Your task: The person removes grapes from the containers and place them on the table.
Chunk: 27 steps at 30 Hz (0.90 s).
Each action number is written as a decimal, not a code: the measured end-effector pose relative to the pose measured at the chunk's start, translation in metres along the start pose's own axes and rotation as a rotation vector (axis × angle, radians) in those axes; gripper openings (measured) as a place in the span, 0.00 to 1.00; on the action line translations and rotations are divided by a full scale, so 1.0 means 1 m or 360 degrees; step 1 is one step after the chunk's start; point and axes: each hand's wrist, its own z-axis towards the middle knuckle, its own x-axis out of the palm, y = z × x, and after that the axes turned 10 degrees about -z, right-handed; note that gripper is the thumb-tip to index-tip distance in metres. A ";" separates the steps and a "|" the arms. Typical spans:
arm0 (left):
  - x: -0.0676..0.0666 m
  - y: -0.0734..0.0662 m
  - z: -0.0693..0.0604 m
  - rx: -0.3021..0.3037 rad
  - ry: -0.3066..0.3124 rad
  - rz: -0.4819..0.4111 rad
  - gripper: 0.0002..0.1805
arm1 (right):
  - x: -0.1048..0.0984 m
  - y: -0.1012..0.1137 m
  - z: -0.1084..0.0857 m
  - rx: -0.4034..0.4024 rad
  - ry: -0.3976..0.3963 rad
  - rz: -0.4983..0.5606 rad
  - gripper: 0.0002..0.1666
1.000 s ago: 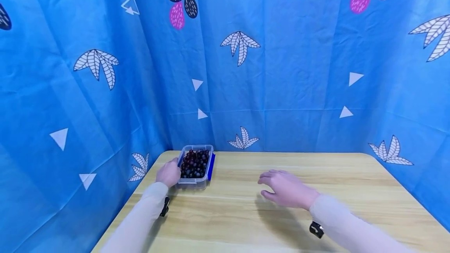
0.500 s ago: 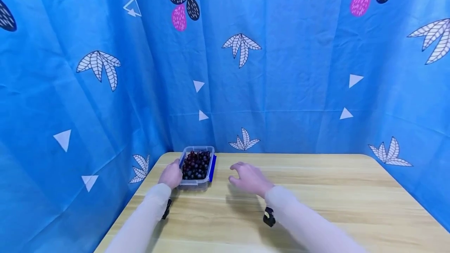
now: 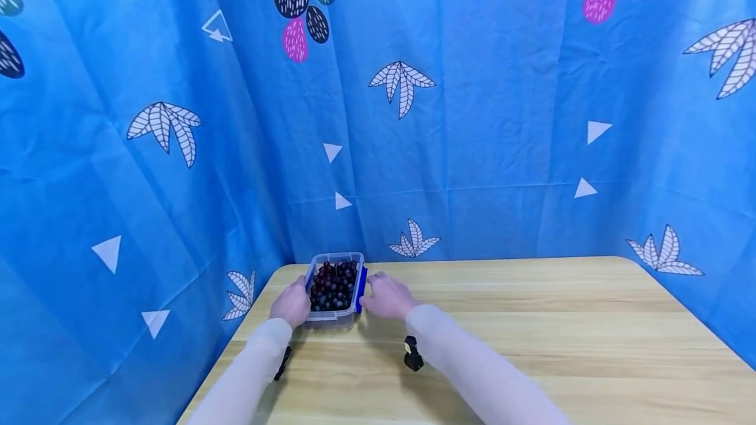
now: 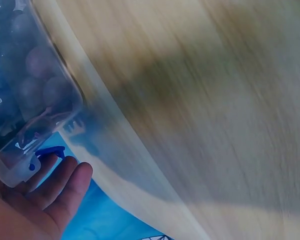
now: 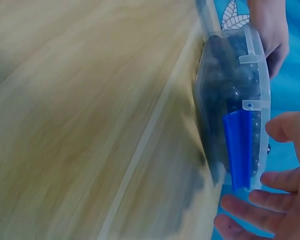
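A clear plastic food container [image 3: 329, 317] with a blue latch [image 5: 238, 150] on its side stands at the far left of the table. Dark grapes [image 3: 334, 286] fill it, and no lid covers them. My left hand [image 3: 291, 302] grips its left side; in the left wrist view the fingers [image 4: 72, 187] reach past a blue latch [image 4: 50, 151] at the rim. My right hand [image 3: 386, 295] is beside the right side. The right wrist view shows its thumb and fingers [image 5: 280, 200] spread close to the rim; whether any touches is hard to tell.
The wooden table [image 3: 531, 320] reaches to the right and toward me. A blue patterned curtain [image 3: 472, 149] hangs behind it and along both sides. Black wrist devices [image 3: 413, 353] are worn below the sleeves.
My right hand has moved left across the table, from well right of the container to its right side. My left hand has stayed at the left side, and the container stands where it was.
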 end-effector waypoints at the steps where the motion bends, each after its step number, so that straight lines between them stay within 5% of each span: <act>1: 0.001 -0.001 0.000 -0.0005 -0.0002 0.0002 0.29 | 0.000 0.001 0.002 0.0009 0.0004 -0.0003 0.36; 17: -0.002 -0.003 -0.002 -0.0039 -0.0002 0.0015 0.29 | 0.014 0.029 0.033 0.0147 0.0143 -0.0026 0.50; 27: 0.001 -0.005 0.000 -0.0059 0.0000 0.0036 0.29 | 0.017 0.022 0.035 0.0160 0.0183 -0.0150 0.55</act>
